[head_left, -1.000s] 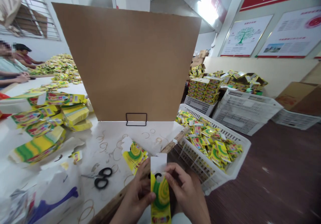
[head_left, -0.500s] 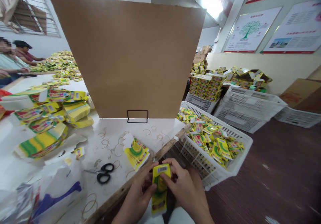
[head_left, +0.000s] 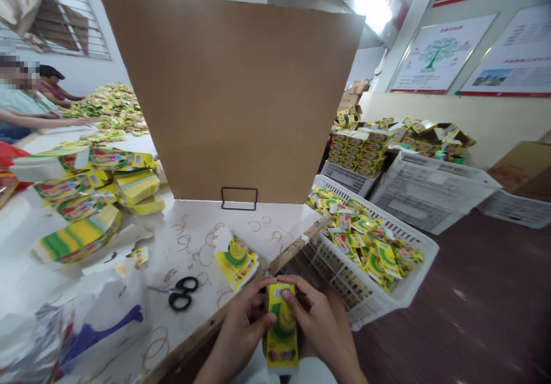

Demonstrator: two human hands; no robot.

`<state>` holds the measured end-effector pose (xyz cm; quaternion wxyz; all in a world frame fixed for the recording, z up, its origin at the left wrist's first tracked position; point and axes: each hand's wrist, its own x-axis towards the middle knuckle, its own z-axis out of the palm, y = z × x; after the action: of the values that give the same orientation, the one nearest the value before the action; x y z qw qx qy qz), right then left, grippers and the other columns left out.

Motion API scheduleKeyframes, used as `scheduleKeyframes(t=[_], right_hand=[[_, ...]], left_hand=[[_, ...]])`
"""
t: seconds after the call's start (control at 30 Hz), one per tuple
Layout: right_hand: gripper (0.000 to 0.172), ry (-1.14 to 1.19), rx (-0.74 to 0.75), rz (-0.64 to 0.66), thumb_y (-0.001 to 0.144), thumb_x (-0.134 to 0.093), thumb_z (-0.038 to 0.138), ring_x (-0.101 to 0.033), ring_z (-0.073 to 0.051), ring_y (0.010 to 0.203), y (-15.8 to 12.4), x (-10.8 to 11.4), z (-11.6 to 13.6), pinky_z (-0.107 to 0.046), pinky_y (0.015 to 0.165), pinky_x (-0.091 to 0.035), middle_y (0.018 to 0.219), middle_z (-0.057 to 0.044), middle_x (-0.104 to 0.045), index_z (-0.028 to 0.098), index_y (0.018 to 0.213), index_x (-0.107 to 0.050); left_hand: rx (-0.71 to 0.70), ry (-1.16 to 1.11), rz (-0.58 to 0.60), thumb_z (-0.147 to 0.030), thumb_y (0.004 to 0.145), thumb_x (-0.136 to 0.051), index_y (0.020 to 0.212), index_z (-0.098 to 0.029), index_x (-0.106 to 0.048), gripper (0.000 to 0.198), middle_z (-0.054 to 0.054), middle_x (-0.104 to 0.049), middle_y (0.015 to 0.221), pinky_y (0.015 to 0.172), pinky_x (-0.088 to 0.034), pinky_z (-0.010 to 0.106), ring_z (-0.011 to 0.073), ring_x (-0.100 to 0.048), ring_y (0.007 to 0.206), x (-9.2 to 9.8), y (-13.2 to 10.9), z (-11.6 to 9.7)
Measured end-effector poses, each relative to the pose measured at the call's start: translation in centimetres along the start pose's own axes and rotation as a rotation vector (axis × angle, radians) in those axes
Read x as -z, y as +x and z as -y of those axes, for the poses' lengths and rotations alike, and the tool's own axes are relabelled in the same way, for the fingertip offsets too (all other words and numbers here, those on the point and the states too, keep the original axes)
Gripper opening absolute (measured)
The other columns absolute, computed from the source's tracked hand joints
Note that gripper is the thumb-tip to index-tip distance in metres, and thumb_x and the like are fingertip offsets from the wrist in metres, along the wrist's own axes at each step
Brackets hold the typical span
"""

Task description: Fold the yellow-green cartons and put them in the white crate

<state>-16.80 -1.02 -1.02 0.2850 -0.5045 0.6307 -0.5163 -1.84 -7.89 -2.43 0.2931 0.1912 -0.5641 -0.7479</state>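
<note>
Both of my hands hold one yellow and green carton [head_left: 283,326] upright just off the table's wooden edge. My left hand [head_left: 247,321] grips its left side, with the thumb on the front. My right hand [head_left: 316,315] holds the upper right, its thumb pressed near the barcode. A flattened yellow carton [head_left: 236,259] lies on the white table beyond my hands. Black-handled scissors [head_left: 183,293] rest to its left, among several loose rubber bands [head_left: 183,241]. The fingers behind the held carton are partly hidden.
A large brown cardboard sheet [head_left: 241,97] stands across the table. Stacked cartons [head_left: 86,192] and plastic bags [head_left: 103,315] lie left. A white crate [head_left: 413,280] of yellow packs stands right, below the table edge [head_left: 202,338]. Two people sit at the far left.
The held carton shows more of its width and looks opened out into a box shape. My right thumb has moved onto the barcode. The person at far left has stretched an arm across the table.
</note>
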Motion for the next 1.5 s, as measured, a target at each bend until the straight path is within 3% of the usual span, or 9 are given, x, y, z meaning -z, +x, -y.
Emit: scheduleKeyframes(t=[0.1,0.2,0.23,0.6,0.77,0.9,1.1,1.33,1.5], right_hand=[[0.023,0.129,-0.024,-0.121,0.079,-0.063,0.037,-0.065,-0.022,0.082,1.7,1.9,-1.0,-0.031,0.071,-0.052,0.092,-0.006,-0.07,0.022,0.096,-0.066],[0.035,0.239,0.021,-0.712,0.078,-0.059,0.045,-0.064,-0.017,0.069,4.6,4.3,-2.5,-0.031,0.068,-0.052,0.085,-0.002,-0.067,0.022,0.105,-0.055],[0.038,0.233,0.031,-0.737,0.08,-0.053,0.046,-0.064,-0.016,0.073,5.6,4.5,-2.9,-0.032,0.072,-0.052,0.089,-0.002,-0.066,0.023,0.11,-0.051],[0.011,-0.095,-0.001,-0.22,0.06,-0.069,0.016,-0.055,-0.034,0.1,9.9,-8.4,-2.9,-0.049,0.097,-0.024,0.079,-0.008,-0.07,0.021,0.069,-0.066],[0.003,0.005,-0.043,-0.201,0.069,-0.064,0.022,-0.055,-0.03,0.097,9.4,-7.6,-2.4,-0.044,0.093,-0.032,0.084,-0.009,-0.068,0.021,0.072,-0.064],[0.023,0.245,-0.105,-0.12,0.077,-0.058,0.041,-0.062,-0.022,0.07,6.9,-6.4,-2.5,-0.035,0.069,-0.047,0.075,-0.007,-0.068,0.019,0.083,-0.061],[0.04,0.557,-0.207,-0.022,0.065,-0.071,0.054,-0.064,-0.019,0.062,2.1,-6.2,-2.5,-0.031,0.061,-0.048,0.071,-0.005,-0.071,0.018,0.08,-0.061],[0.03,0.716,-0.192,-0.038,0.063,-0.08,0.042,-0.063,-0.016,0.068,0.6,-5.0,-2.6,-0.026,0.066,-0.046,0.073,-0.003,-0.071,0.017,0.077,-0.07],[0.03,0.556,-0.187,-0.036,0.068,-0.076,0.042,-0.061,-0.017,0.067,-0.1,-4.1,-2.3,-0.027,0.062,-0.046,0.072,-0.005,-0.07,0.015,0.077,-0.067]], left_hand=[[-0.064,0.125,-0.084,-0.027,0.08,-0.061,0.129,-0.022,-0.048,0.051,0.013,-0.066,0.115,0.089,-0.05,0.039,0.0264,-0.064,0.103,0.9,0.4,0.3],[-0.135,0.406,-0.335,-0.027,0.078,-0.061,0.124,-0.021,-0.055,0.047,0.012,-0.061,0.124,0.105,-0.037,0.044,0.0282,-0.052,0.12,3.1,0.7,0.8],[-0.139,0.491,-0.412,-0.027,0.076,-0.063,0.12,-0.021,-0.06,0.045,0.012,-0.061,0.126,0.107,-0.033,0.046,0.0292,-0.05,0.122,4.0,0.8,1.0],[-0.104,0.78,-0.432,-0.024,0.076,-0.058,0.103,-0.022,-0.07,0.029,0.01,-0.062,0.126,0.107,-0.034,0.047,0.029,-0.051,0.122,7.0,1.1,3.3],[-0.124,0.696,-0.471,-0.028,0.075,-0.061,0.099,-0.023,-0.07,0.026,0.01,-0.066,0.119,0.104,-0.038,0.047,0.0302,-0.056,0.116,6.8,1.0,2.4],[-0.152,0.331,-0.584,-0.04,0.074,-0.065,0.106,-0.018,-0.065,0.039,0.011,-0.069,0.11,0.096,-0.046,0.045,0.0302,-0.061,0.107,6.1,0.7,1.4],[0.018,-0.268,-0.294,-0.043,0.073,-0.069,0.11,-0.018,-0.066,0.045,0.012,-0.07,0.11,0.096,-0.046,0.04,0.0296,-0.062,0.107,3.8,-0.1,0.6],[-0.041,-0.246,-0.141,-0.04,0.068,-0.074,0.113,-0.017,-0.066,0.051,0.016,-0.066,0.116,0.096,-0.045,0.045,0.0351,-0.055,0.114,1.9,0.0,0.7],[-0.002,-0.128,-0.282,-0.042,0.074,-0.067,0.11,-0.017,-0.065,0.043,0.012,-0.07,0.108,0.09,-0.05,0.04,0.0305,-0.061,0.106,1.7,0.1,1.5]])
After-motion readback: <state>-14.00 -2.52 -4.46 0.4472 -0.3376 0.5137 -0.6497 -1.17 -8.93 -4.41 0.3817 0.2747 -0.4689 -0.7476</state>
